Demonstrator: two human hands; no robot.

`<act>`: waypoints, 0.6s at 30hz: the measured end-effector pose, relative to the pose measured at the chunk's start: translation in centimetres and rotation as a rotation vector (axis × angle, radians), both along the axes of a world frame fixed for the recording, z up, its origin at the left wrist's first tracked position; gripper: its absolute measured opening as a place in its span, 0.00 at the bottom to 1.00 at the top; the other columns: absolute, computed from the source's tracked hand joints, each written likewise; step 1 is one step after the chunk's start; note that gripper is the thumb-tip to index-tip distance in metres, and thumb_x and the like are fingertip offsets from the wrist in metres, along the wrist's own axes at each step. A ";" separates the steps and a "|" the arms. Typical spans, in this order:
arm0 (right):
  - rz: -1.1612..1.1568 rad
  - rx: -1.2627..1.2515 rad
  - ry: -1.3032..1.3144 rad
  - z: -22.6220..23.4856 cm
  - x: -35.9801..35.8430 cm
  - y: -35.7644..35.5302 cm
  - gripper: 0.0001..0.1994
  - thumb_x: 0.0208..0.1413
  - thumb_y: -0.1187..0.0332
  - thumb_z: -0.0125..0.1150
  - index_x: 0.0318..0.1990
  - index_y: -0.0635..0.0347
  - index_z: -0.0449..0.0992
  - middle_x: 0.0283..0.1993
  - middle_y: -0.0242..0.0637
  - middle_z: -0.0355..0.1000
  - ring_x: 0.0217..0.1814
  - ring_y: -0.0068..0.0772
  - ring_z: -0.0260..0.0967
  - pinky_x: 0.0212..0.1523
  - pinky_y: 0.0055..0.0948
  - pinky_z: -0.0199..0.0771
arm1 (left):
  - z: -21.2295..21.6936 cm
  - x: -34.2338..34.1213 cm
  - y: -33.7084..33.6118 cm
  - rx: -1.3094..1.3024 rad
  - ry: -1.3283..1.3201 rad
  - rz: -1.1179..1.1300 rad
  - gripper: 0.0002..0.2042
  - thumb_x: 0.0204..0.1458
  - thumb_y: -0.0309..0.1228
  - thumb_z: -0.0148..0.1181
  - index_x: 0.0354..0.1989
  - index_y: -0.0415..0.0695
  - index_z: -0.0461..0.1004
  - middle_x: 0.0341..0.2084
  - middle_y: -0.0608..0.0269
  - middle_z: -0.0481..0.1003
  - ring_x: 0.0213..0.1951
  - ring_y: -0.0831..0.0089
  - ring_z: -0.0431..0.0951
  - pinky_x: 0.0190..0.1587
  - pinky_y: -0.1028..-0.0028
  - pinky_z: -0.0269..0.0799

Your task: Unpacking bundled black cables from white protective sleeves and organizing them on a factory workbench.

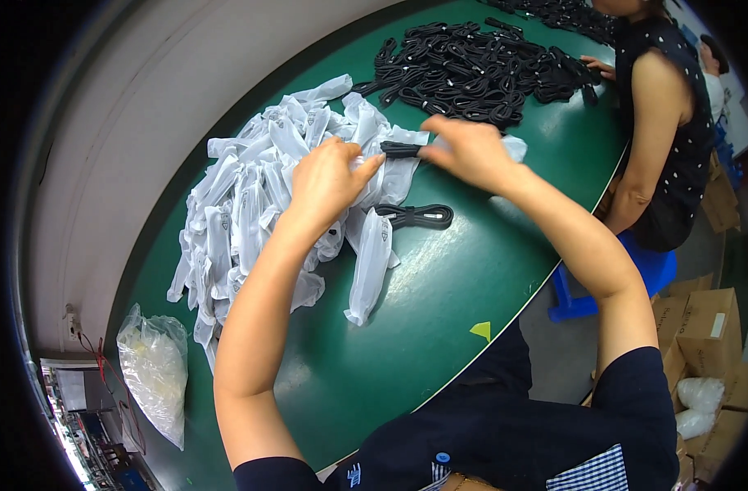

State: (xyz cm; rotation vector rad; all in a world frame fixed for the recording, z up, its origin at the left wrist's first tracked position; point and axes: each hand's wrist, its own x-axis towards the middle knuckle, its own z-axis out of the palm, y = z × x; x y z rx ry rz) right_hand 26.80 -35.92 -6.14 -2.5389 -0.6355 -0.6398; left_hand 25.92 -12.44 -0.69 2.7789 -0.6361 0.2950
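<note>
Near the middle of the green table, my right hand (472, 153), blurred by motion, grips one end of a bundled black cable (401, 149). A piece of white plastic bag (514, 148) shows behind this hand; whether the hand holds it too is not clear. My left hand (329, 176) is just left of the cable, over a heap of white bagged items (255, 188). Its thumb stands apart from the curled fingers, with nothing seen between them. Below the hands lie another looped black cable (423, 216) and a filled white bag (369, 266).
A big pile of bundled black cables (464, 69) covers the far side of the table (439, 286). Another person (660, 114) sits at the right edge on a blue stool (583, 304). A clear plastic bag (155, 368) lies at left; cardboard boxes (705, 331) stand at lower right.
</note>
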 end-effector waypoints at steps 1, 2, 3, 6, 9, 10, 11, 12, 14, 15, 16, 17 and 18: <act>0.051 -0.149 0.076 0.4 -1.2 1.0 0.17 0.49 0.57 0.63 0.43 0.53 0.70 0.29 0.40 0.74 0.31 0.45 0.74 0.31 0.41 0.72 | -0.3 0.3 -0.7 0.008 0.050 0.018 0.15 0.49 0.41 0.57 0.35 0.42 0.78 0.27 0.48 0.77 0.34 0.52 0.78 0.37 0.57 0.72; 0.099 -0.175 0.061 0.1 -1.5 2.1 0.17 0.50 0.58 0.62 0.44 0.53 0.68 0.27 0.40 0.74 0.29 0.45 0.74 0.29 0.41 0.72 | -0.3 0.4 -1.0 0.025 0.097 0.042 0.15 0.49 0.42 0.58 0.34 0.41 0.78 0.26 0.49 0.77 0.32 0.52 0.78 0.36 0.57 0.72; 0.025 -0.183 0.049 -0.6 -0.9 1.9 0.16 0.50 0.59 0.61 0.43 0.54 0.67 0.26 0.41 0.74 0.28 0.45 0.74 0.28 0.41 0.72 | -0.9 1.0 -1.5 -0.004 0.071 0.024 0.15 0.49 0.43 0.58 0.32 0.42 0.77 0.24 0.50 0.77 0.30 0.52 0.78 0.34 0.57 0.72; -0.166 -0.195 -0.014 -1.4 1.3 1.0 0.13 0.51 0.61 0.60 0.38 0.57 0.66 0.23 0.42 0.73 0.26 0.48 0.74 0.27 0.44 0.72 | -2.6 1.9 -2.3 0.057 0.062 0.047 0.15 0.49 0.43 0.58 0.31 0.42 0.76 0.25 0.51 0.78 0.31 0.53 0.79 0.34 0.58 0.73; -0.384 -0.241 0.043 -1.7 4.9 -0.9 0.14 0.50 0.62 0.61 0.37 0.59 0.66 0.24 0.46 0.74 0.28 0.48 0.74 0.27 0.46 0.72 | -3.3 2.2 -3.4 0.078 0.062 0.086 0.16 0.49 0.44 0.59 0.33 0.42 0.75 0.25 0.50 0.78 0.31 0.54 0.79 0.34 0.58 0.73; -0.458 -0.234 0.045 -1.9 5.9 -1.8 0.13 0.50 0.62 0.61 0.37 0.59 0.66 0.25 0.47 0.74 0.28 0.48 0.75 0.28 0.45 0.73 | -3.3 2.2 -3.9 0.076 0.066 0.109 0.16 0.49 0.44 0.59 0.34 0.42 0.74 0.25 0.50 0.78 0.32 0.54 0.79 0.35 0.58 0.73; -0.484 -0.206 0.101 -1.2 6.2 -1.4 0.13 0.50 0.62 0.61 0.37 0.59 0.68 0.26 0.47 0.75 0.30 0.50 0.75 0.30 0.45 0.73 | -3.4 2.2 -3.8 0.077 0.065 0.115 0.16 0.49 0.44 0.59 0.34 0.42 0.74 0.25 0.50 0.78 0.32 0.54 0.79 0.35 0.58 0.73; -0.480 -0.206 0.100 -0.8 6.1 -0.9 0.13 0.50 0.62 0.61 0.37 0.59 0.68 0.26 0.47 0.75 0.30 0.50 0.75 0.30 0.45 0.73 | -3.5 2.3 -3.7 0.070 0.053 0.131 0.17 0.49 0.44 0.59 0.34 0.41 0.74 0.25 0.50 0.78 0.32 0.54 0.79 0.35 0.58 0.73; -0.264 -0.124 0.054 -0.3 5.4 0.5 0.10 0.51 0.64 0.57 0.37 0.60 0.70 0.27 0.46 0.76 0.32 0.50 0.76 0.33 0.45 0.75 | -3.9 2.7 -3.6 0.062 0.040 0.155 0.17 0.49 0.44 0.59 0.35 0.41 0.74 0.25 0.49 0.78 0.32 0.53 0.79 0.35 0.57 0.73; -0.241 -0.105 0.166 -0.1 5.2 1.6 0.13 0.51 0.60 0.60 0.37 0.59 0.72 0.31 0.47 0.76 0.35 0.52 0.75 0.37 0.46 0.74 | -4.2 3.1 -3.5 0.066 0.030 0.136 0.18 0.50 0.46 0.57 0.38 0.44 0.75 0.27 0.50 0.78 0.33 0.53 0.79 0.36 0.58 0.73; -0.248 -0.094 0.282 0.2 4.9 2.6 0.15 0.49 0.57 0.61 0.38 0.60 0.75 0.35 0.50 0.76 0.40 0.51 0.75 0.40 0.47 0.74 | -4.5 3.6 -3.4 0.070 0.021 0.116 0.18 0.51 0.47 0.56 0.42 0.46 0.76 0.29 0.51 0.79 0.33 0.53 0.79 0.36 0.58 0.73; -0.271 -0.089 0.387 0.1 5.1 3.2 0.16 0.49 0.57 0.61 0.39 0.59 0.76 0.37 0.52 0.75 0.43 0.51 0.74 0.43 0.47 0.73 | -4.5 4.0 -3.6 0.059 0.017 0.107 0.17 0.51 0.46 0.56 0.40 0.46 0.77 0.29 0.51 0.79 0.34 0.53 0.79 0.37 0.58 0.73; -0.293 -0.083 0.491 -0.1 5.4 3.6 0.17 0.49 0.56 0.61 0.40 0.59 0.76 0.40 0.53 0.75 0.45 0.51 0.73 0.45 0.46 0.72 | -4.5 4.2 -3.7 0.057 0.020 0.104 0.17 0.51 0.46 0.56 0.40 0.46 0.77 0.29 0.51 0.79 0.34 0.53 0.79 0.37 0.58 0.73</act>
